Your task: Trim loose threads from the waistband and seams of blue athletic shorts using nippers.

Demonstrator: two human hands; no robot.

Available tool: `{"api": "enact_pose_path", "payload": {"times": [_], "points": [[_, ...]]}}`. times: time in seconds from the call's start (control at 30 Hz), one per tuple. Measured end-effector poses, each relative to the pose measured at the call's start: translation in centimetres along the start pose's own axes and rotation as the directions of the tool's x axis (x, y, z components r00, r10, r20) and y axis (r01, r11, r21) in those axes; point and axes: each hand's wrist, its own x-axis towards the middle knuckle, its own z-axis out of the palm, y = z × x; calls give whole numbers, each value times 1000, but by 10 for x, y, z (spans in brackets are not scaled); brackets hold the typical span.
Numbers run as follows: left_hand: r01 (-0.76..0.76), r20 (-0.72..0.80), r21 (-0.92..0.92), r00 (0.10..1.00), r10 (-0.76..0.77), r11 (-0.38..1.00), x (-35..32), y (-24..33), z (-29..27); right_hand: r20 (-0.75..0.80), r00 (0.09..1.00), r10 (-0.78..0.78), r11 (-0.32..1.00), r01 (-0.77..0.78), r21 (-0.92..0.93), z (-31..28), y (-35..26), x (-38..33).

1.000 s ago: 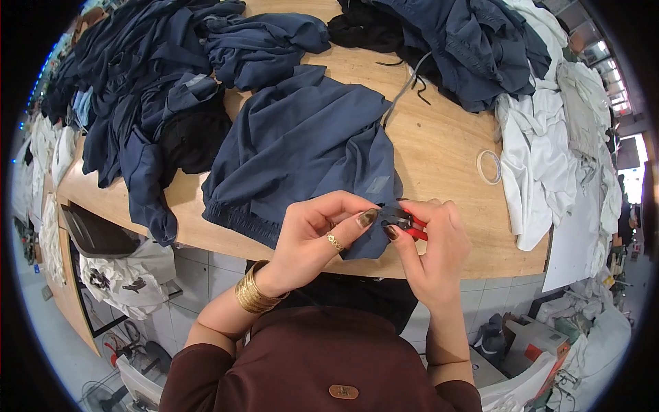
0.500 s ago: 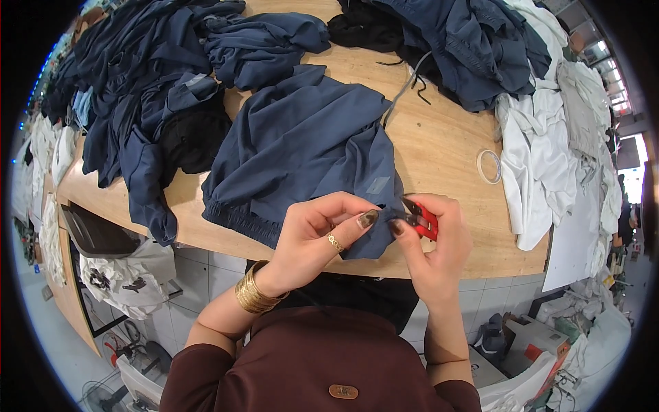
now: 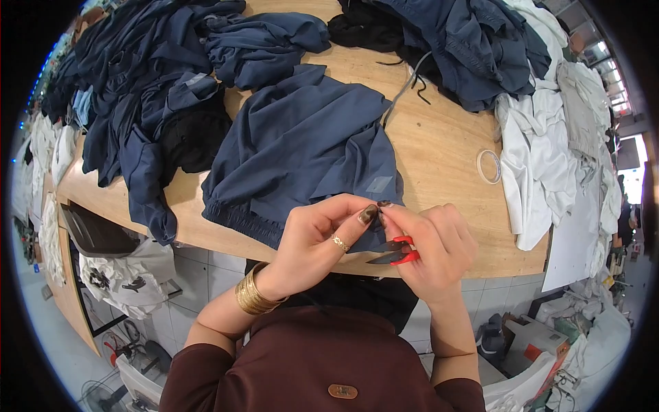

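A dark blue garment point(image 3: 302, 144) with a gathered elastic edge lies spread on the table in front of me, a small grey printed patch point(image 3: 379, 184) near its right side. My left hand point(image 3: 312, 237) is closed, thumb and forefinger pinching the garment's near right edge. Fingertip to fingertip with it, my right hand point(image 3: 439, 250) pinches at the same spot; whatever is between its tips is too small to make out. Red-handled thread snips point(image 3: 406, 257) are held in the right hand's curled fingers, their dark blades apart and pointing left, below the pinch.
Heaps of dark blue garments point(image 3: 117, 89) cover the table's left; another blue pile point(image 3: 467, 48) lies at the back right. White cloth point(image 3: 539, 165) hangs over the right side near a tape roll point(image 3: 489, 167). A grey cord point(image 3: 405, 89) trails behind the garment. The wooden table point(image 3: 446, 165) ends just before me.
The snips have come away from the cloth and swung down into my right palm, blades now pointing left. My right fingertips have moved up against the left ones. The left hand has hardly moved.
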Motion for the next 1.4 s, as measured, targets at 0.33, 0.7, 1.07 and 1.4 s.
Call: {"api": "enact_pose_path", "payload": {"times": [0.33, 0.7, 1.07, 1.4], "points": [[51, -17, 60, 999, -50, 997, 0, 0, -2, 168, 732, 660, 477, -582, 659, -9, -3, 6], [101, -6, -42, 995, -101, 994, 1, 2, -2, 41, 975, 217, 947, -220, 233, -3, -2, 0], [30, -17, 33, 999, -29, 999, 1, -1, -1, 181, 842, 509, 725, -532, 436, -6, -5, 4], [16, -48, 3, 999, -16, 1000, 2, -2, 1, 72, 834, 547, 706, -506, 495, -3, -14, 1]]}}
